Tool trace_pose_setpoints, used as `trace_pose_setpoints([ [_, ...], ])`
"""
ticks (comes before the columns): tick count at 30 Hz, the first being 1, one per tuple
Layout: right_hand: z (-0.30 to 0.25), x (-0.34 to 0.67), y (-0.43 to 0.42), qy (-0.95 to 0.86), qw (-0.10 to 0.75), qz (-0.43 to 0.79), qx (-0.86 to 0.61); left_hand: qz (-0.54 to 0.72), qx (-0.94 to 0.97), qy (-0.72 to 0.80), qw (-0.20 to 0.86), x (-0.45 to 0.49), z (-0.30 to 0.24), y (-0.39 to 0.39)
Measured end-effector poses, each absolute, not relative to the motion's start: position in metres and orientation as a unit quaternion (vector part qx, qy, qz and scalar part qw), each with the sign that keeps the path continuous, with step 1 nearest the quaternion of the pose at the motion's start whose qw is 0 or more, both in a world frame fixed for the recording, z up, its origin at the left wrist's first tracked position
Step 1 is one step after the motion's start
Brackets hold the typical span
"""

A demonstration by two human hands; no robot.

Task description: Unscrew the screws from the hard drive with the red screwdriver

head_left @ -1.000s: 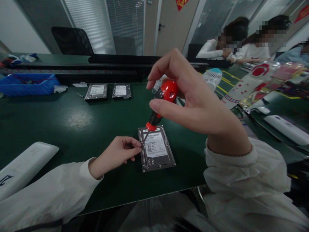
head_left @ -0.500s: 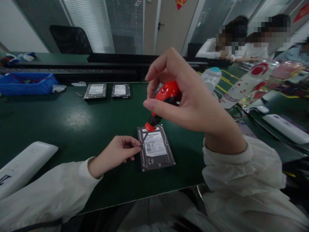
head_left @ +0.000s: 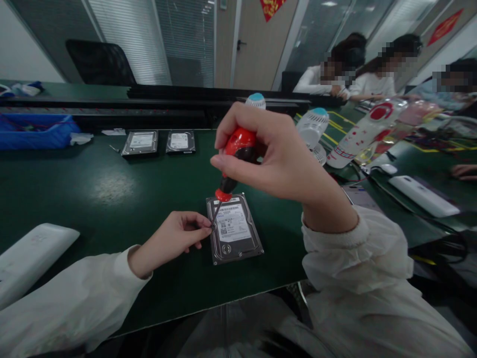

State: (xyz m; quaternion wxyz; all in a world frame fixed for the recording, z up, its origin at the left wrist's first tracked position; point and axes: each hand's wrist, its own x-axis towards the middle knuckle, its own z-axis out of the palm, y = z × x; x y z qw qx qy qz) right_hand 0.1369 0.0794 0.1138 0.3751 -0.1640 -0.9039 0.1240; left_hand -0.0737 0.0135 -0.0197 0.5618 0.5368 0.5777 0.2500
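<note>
A hard drive (head_left: 238, 243) lies label up on the green table, close in front of me. My right hand (head_left: 268, 154) is wrapped round the red and black handle of a screwdriver (head_left: 224, 185), which leans with its shaft pointing down to the drive's left edge. Thumb and forefinger of my left hand (head_left: 182, 229) are pinched together at that edge, right by the screwdriver's tip. Whatever sits between those fingertips is too small to make out.
Two more hard drives, one silver (head_left: 140, 143) and one darker (head_left: 181, 142), lie farther back. A blue bin (head_left: 37, 134) stands at the left, a white device (head_left: 37, 256) nearer. To the right are small fans (head_left: 314, 127), a white bottle (head_left: 354, 136) and a power strip (head_left: 424, 196). People sit beyond.
My right hand's fingers have closed more tightly round the screwdriver handle. The left hand keeps its pinch at the drive's edge. My view has turned slightly right, so everything appears farther left.
</note>
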Motion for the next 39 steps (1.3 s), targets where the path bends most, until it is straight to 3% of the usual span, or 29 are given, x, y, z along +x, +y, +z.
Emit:
trace_pose_setpoints([
  [5, 0.118, 0.138, 0.075, -0.917, 0.341, 0.136, -0.154, 0.245, 0.524, 0.59, 0.563, -0.07, -0.013, 0.013],
  [24, 0.114, 0.138, 0.08, -0.899, 0.394, 0.135, -0.135, 0.252, 0.534, 0.577, 0.564, -0.075, -0.023, 0.013],
  [39, 0.114, 0.139, 0.079, -0.909, 0.36, 0.161, -0.137, 0.249, 0.539, 0.574, 0.563, -0.076, -0.026, 0.014],
])
